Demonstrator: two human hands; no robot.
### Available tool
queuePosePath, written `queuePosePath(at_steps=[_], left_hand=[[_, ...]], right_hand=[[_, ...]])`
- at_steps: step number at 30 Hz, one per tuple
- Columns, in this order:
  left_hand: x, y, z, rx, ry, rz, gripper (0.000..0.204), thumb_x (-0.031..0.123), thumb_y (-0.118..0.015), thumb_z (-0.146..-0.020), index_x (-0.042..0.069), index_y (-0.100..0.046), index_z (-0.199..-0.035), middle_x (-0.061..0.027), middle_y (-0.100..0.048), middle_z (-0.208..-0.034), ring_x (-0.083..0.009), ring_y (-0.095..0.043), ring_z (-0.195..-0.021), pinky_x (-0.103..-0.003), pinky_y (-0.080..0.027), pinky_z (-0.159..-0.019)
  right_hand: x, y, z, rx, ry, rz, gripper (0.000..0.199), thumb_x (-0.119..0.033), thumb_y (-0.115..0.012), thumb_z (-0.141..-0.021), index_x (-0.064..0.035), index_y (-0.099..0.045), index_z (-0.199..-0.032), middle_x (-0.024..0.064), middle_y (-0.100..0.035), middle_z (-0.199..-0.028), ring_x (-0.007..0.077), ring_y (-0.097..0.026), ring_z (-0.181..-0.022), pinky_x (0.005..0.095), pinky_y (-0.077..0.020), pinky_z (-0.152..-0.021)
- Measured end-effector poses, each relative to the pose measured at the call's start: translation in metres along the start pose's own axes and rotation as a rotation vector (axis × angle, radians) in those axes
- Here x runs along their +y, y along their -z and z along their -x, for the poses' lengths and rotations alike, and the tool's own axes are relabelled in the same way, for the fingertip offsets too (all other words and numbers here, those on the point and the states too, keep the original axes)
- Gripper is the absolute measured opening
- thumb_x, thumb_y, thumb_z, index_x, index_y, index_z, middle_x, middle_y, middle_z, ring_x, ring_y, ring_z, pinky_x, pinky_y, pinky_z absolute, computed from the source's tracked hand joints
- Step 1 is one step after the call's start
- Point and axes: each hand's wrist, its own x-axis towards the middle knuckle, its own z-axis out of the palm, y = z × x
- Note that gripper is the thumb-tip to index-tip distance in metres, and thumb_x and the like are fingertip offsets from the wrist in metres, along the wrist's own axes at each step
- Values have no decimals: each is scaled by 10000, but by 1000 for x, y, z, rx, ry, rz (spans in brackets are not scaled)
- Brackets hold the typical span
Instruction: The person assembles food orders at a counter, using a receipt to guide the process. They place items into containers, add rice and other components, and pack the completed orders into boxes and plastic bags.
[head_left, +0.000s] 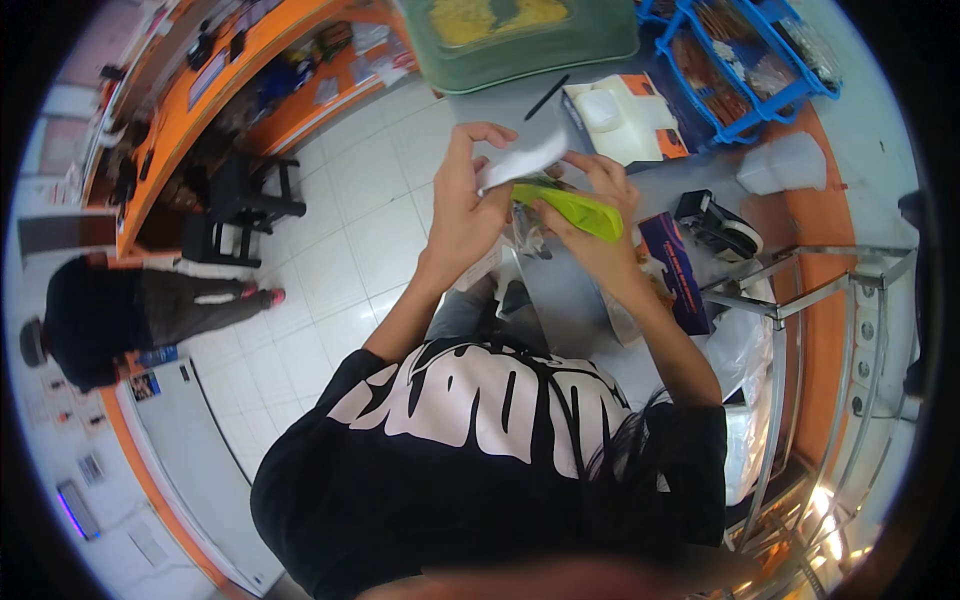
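Observation:
My left hand point(465, 200) is raised over the table's left edge, its fingers and thumb closed on a folded white sheet point(530, 160). Close beside it, my right hand point(600, 225) grips a long lime-green stapler-like tool point(578, 210); its exact kind is unclear. The tool lies just below the sheet, and the right fingertips reach the sheet's right end. Something clear and crinkled, like a plastic bag point(528, 238), hangs under the hands, and I cannot make out which hand holds it.
On the grey table, a green tub point(525, 70) stands at the far side, near a black pen point(547, 97) and a white open box point(630, 120). Blue baskets point(740, 125), a tape dispenser point(725, 225) and a purple box point(675, 275) are at right. A person point(95, 320) stands far left.

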Motion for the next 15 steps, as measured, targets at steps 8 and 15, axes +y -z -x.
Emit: queuePosePath(at_steps=[8, 15], left_hand=[[-29, 3, -94, -359, 75, -77, 397, -53, -498, -697, 42, -449, -1079, -124, -567, -1103, -277, -564, -1003, -388, -438, -853], [-66, 34, -197, -792, 29, -85, 396, -94, -452, -701, 72, -416, -1058, -121, -560, -1129, -147, -586, -677, -282, -487, -525]], right_hand=[[22, -29, -28, 149, -593, -517, 590, -223, -799, -693, -49, -587, -1215, 85, -598, -1048, 191, -586, -956, 323, -458, -849], [3, -24, -77, 401, -864, -693, 540, -145, -752, -764, -25, -563, -1256, 86, -659, -955, 124, -599, -906, 263, -462, -849]])
